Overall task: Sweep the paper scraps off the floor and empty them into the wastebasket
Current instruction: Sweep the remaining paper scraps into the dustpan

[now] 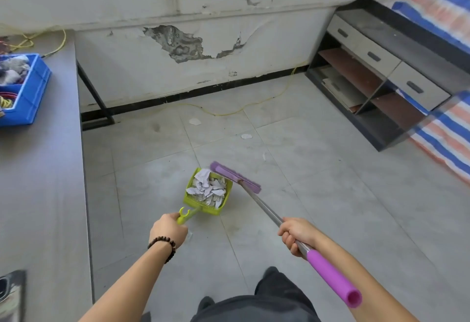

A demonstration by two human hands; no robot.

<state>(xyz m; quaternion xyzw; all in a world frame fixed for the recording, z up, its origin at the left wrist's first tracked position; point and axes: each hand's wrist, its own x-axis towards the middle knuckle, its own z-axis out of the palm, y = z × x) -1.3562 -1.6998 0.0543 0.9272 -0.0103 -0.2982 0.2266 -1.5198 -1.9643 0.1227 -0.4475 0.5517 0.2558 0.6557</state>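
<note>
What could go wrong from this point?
The dustpan, held by the left hand, is heaped with scraps; tilting it on the way could spill some. Loose pieces beyond the broom could be missed. The yellow cable near them might snag the broom.

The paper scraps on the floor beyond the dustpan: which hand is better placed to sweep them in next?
Right. The right hand grips the broom, whose head is at the dustpan mouth, nearest those scraps; the left hand only holds the dustpan.
</note>
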